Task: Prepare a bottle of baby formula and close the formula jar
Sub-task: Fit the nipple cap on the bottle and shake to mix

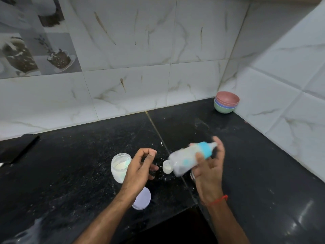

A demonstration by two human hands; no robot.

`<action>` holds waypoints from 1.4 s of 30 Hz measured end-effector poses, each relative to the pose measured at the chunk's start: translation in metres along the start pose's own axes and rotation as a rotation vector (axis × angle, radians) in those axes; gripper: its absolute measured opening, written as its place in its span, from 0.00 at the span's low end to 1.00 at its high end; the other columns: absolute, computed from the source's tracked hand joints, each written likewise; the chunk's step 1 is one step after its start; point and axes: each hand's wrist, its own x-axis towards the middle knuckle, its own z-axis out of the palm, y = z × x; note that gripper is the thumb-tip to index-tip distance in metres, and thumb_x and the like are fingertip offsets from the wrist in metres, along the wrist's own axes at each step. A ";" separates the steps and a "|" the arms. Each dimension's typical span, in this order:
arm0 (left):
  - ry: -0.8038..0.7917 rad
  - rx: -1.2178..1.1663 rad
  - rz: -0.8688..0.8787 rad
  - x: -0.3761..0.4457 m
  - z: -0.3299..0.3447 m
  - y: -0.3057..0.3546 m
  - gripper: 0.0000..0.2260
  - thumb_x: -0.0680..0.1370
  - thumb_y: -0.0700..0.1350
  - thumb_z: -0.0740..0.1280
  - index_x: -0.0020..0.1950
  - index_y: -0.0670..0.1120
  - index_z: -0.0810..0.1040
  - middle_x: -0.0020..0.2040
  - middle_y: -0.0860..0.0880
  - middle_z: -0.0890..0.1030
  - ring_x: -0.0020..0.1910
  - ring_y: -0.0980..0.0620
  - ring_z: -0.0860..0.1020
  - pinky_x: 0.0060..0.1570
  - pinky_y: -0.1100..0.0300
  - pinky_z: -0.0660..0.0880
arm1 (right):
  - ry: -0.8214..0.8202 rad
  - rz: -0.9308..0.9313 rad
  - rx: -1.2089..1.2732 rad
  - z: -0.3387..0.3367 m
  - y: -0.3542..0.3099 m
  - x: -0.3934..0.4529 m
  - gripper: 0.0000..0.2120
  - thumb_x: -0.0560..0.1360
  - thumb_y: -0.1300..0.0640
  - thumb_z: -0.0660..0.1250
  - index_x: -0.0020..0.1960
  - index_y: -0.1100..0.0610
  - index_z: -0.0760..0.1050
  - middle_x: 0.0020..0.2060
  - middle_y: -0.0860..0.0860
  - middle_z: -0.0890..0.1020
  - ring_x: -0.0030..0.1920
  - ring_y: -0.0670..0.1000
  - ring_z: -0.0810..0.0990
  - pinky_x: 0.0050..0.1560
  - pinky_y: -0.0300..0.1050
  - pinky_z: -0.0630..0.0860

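Baby bottle (189, 158) lies tilted in the gripping right hand (210, 166); left hand (139, 166) hovers loosely curled, empty.

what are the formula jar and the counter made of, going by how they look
Formula jar: probably translucent, frosted plastic, since the white powder shows dimly through its wall; glass cannot be ruled out. Counter: looks like polished black granite or similar stone, speckled, glossy with light reflections, and jointed in slabs.
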 end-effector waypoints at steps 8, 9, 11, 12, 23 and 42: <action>-0.016 0.015 0.009 0.002 0.003 0.000 0.06 0.84 0.51 0.64 0.55 0.51 0.80 0.55 0.53 0.84 0.43 0.51 0.85 0.38 0.57 0.80 | 0.147 -0.045 0.209 0.006 0.002 0.008 0.45 0.67 0.50 0.82 0.77 0.47 0.61 0.64 0.63 0.80 0.56 0.55 0.85 0.48 0.50 0.84; -0.018 0.015 0.007 0.002 0.004 0.000 0.06 0.84 0.50 0.64 0.55 0.51 0.80 0.55 0.53 0.84 0.42 0.52 0.84 0.39 0.56 0.79 | 0.072 -0.012 0.111 0.006 0.006 0.005 0.45 0.66 0.51 0.83 0.77 0.46 0.63 0.62 0.64 0.81 0.55 0.56 0.85 0.50 0.51 0.84; -0.016 0.003 0.005 0.003 0.003 -0.001 0.06 0.85 0.49 0.65 0.55 0.50 0.80 0.54 0.51 0.84 0.42 0.50 0.84 0.39 0.53 0.79 | -0.226 0.073 -0.202 0.004 0.014 -0.004 0.42 0.65 0.57 0.84 0.73 0.42 0.68 0.59 0.64 0.83 0.56 0.62 0.85 0.56 0.58 0.82; -0.012 -0.002 0.006 0.004 0.002 -0.001 0.06 0.85 0.50 0.65 0.55 0.51 0.80 0.54 0.51 0.84 0.43 0.48 0.84 0.39 0.52 0.79 | -0.344 0.083 -0.296 0.002 0.016 -0.006 0.41 0.65 0.59 0.83 0.72 0.41 0.69 0.59 0.64 0.83 0.58 0.65 0.84 0.59 0.62 0.81; 0.016 -0.003 -0.004 0.005 -0.004 -0.002 0.05 0.84 0.50 0.65 0.54 0.53 0.81 0.52 0.53 0.84 0.49 0.40 0.85 0.42 0.52 0.80 | -0.224 0.089 -0.213 -0.001 0.017 -0.005 0.44 0.64 0.54 0.85 0.74 0.45 0.68 0.58 0.64 0.84 0.57 0.60 0.84 0.57 0.59 0.83; 0.020 -0.006 0.029 -0.003 0.001 0.000 0.05 0.84 0.49 0.65 0.55 0.50 0.80 0.52 0.54 0.84 0.42 0.50 0.85 0.38 0.55 0.79 | -0.093 0.096 -0.053 0.003 0.015 -0.012 0.37 0.72 0.63 0.78 0.76 0.49 0.66 0.56 0.65 0.84 0.54 0.57 0.85 0.54 0.55 0.84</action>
